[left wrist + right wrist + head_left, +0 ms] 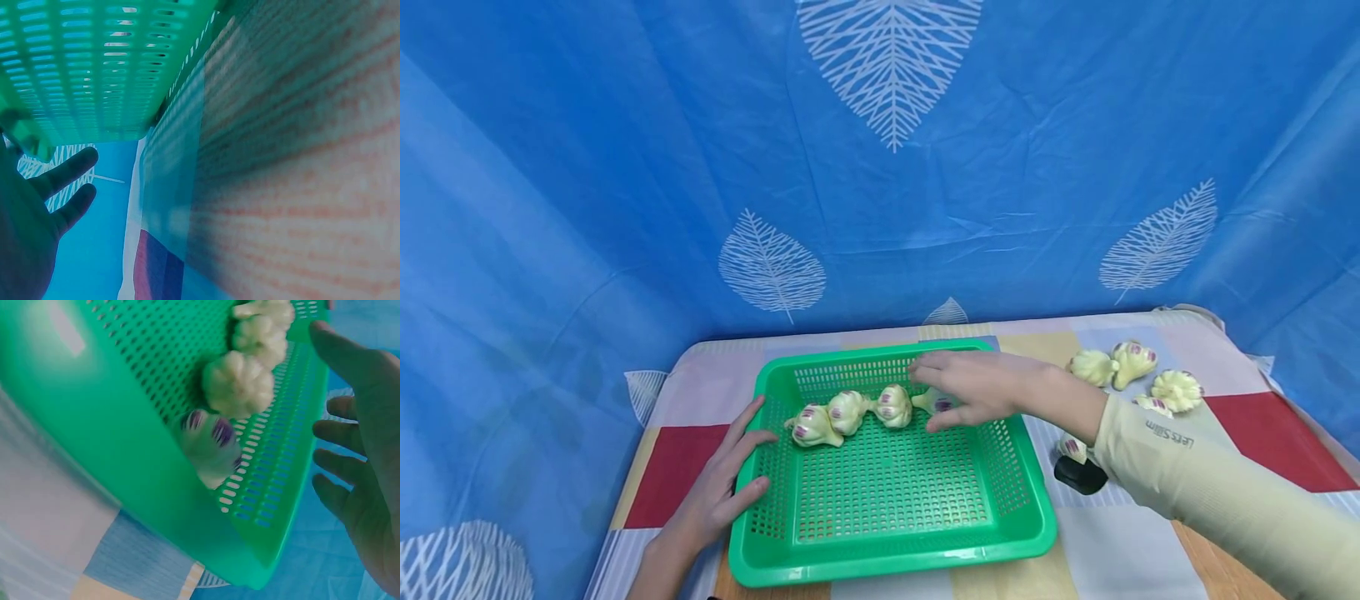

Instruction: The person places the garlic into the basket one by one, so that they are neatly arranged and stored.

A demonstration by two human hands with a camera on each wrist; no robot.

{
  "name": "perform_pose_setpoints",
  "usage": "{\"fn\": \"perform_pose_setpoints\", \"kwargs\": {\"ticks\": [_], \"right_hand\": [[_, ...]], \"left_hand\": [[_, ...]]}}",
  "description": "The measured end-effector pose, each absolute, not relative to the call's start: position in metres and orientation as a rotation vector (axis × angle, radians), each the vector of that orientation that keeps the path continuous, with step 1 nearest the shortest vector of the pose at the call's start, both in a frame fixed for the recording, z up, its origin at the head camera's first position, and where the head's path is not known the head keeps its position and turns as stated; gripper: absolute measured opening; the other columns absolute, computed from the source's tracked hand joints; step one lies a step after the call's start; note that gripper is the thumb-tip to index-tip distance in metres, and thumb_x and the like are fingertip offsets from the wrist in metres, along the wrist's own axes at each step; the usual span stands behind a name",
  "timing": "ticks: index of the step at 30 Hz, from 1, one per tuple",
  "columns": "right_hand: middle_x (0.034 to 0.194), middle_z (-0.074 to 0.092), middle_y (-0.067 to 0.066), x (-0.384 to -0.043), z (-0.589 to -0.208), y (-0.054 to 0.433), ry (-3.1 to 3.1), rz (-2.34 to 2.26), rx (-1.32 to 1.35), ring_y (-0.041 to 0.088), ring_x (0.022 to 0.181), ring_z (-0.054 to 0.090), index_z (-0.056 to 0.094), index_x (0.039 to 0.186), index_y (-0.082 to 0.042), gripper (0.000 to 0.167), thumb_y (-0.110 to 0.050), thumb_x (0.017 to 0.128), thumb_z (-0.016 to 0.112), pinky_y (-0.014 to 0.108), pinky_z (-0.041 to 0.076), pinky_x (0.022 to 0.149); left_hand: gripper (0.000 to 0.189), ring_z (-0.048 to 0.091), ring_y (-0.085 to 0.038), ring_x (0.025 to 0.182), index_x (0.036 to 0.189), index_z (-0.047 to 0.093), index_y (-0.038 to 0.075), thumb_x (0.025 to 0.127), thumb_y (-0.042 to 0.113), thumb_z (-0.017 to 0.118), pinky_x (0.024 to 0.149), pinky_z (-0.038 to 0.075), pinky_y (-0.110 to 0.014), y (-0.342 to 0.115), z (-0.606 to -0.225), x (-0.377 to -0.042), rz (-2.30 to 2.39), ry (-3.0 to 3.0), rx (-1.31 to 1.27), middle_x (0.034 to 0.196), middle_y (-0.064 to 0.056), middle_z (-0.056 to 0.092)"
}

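A green plastic basket with slotted walls stands on the table. Along its back wall lies a row of garlic bulbs, white with purple markings. My right hand is over the back right of the basket, partly covering the rightmost bulb. In the right wrist view, its fingers are spread and apart from that purple-streaked bulb. My left hand is at the basket's left rim, fingers extended and thumb apart. The left wrist view shows two of its fingers straight beside the basket wall.
On the patchwork tablecloth to the right lie more garlic bulbs, some partly hidden by my right forearm. A small black object sits beside one of them. Behind the table hangs a blue curtain with white leaf prints.
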State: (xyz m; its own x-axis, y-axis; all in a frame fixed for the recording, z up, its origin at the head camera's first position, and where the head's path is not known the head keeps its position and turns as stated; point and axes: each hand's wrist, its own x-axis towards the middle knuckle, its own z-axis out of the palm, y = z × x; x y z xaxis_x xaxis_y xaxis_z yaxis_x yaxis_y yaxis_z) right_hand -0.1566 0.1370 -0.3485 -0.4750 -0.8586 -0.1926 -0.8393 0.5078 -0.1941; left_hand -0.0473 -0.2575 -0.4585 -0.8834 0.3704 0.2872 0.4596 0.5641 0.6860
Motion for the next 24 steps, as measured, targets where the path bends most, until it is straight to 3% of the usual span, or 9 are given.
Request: {"fn": "perform_pose_setpoints", "kwargs": {"ticks": [7, 15, 19, 24], "right_hand": [[0.163, 0.028, 0.012, -0.143, -0.351, 0.148, 2.569, -0.111, -1.442, 0.034, 0.152, 0.011, 0.031, 0.158, -0.010, 0.094, -0.077, 0.093, 0.036, 0.052, 0.023, 0.118], [0.162, 0.030, 0.016, -0.128, -0.367, 0.166, 2.642, -0.103, -1.472, 0.039, 0.151, 0.015, 0.036, 0.155, -0.005, 0.090, -0.071, 0.095, 0.044, 0.056, 0.018, 0.118], [0.162, 0.029, 0.016, -0.119, -0.374, 0.176, 2.699, -0.168, -1.441, 0.039, 0.151, 0.015, 0.034, 0.156, -0.004, 0.092, -0.073, 0.095, 0.043, 0.056, 0.018, 0.118], [0.164, 0.025, 0.015, -0.107, -0.381, 0.191, 2.772, -0.261, -1.360, 0.039, 0.151, 0.014, 0.031, 0.157, -0.005, 0.093, -0.069, 0.093, 0.051, 0.056, 0.018, 0.118]], "left_hand": [[0.047, 0.026, -0.026, 0.145, 0.131, 0.058, 0.014, 0.085, 0.024, 0.065, 0.085, 0.057, -0.039, -0.257, -0.459, -0.047, -1.233, -2.688, -0.706, 0.166, -0.006, 0.018], [0.048, 0.026, -0.024, 0.145, 0.131, 0.058, 0.013, 0.085, 0.022, 0.064, 0.086, 0.057, -0.039, -0.258, -0.459, -0.046, -1.235, -2.678, -0.716, 0.166, -0.004, 0.017], [0.048, 0.026, -0.024, 0.145, 0.131, 0.058, 0.013, 0.085, 0.022, 0.064, 0.085, 0.057, -0.039, -0.258, -0.459, -0.047, -1.241, -2.678, -0.718, 0.166, -0.004, 0.017], [0.047, 0.025, -0.024, 0.145, 0.131, 0.057, 0.013, 0.085, 0.023, 0.064, 0.085, 0.057, -0.039, -0.257, -0.458, -0.047, -1.240, -2.685, -0.719, 0.166, -0.004, 0.017]]}}
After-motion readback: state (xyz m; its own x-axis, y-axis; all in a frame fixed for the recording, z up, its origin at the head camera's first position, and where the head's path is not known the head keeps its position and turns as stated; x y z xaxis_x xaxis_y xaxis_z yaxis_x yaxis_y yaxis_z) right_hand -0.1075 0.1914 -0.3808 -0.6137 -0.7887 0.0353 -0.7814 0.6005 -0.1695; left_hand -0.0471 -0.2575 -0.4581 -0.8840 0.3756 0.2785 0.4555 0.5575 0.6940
